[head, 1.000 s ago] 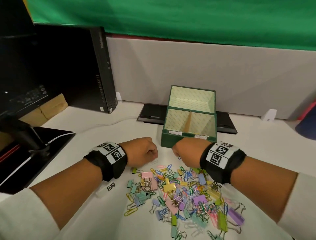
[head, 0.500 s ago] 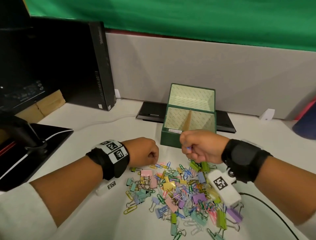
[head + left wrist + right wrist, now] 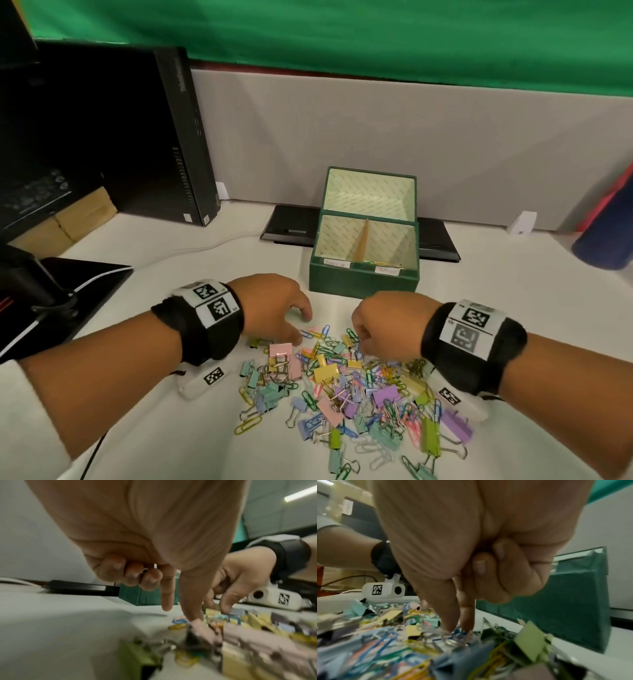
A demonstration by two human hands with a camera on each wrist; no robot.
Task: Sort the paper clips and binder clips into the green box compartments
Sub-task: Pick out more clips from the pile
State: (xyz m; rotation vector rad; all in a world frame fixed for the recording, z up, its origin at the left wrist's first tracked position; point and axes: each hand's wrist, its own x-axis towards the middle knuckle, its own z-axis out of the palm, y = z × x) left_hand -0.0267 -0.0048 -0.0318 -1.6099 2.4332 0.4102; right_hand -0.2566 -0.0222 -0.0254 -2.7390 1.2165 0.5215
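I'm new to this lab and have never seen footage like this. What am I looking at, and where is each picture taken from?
A person sorts clips bare-handed. One picture comes from a head camera, two from wrist cameras looking along the fingers. On the table lie a pile of coloured clips and an open green box with a divider. The left hand reaches its thumb and forefinger into the pile's near edge. The right hand has thumb and forefinger on a blue paper clip; blur hides whether it is gripped.

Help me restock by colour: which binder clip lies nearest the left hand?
The pink binder clip at the pile's upper left, just below the left hand; the yellow one lies further right.
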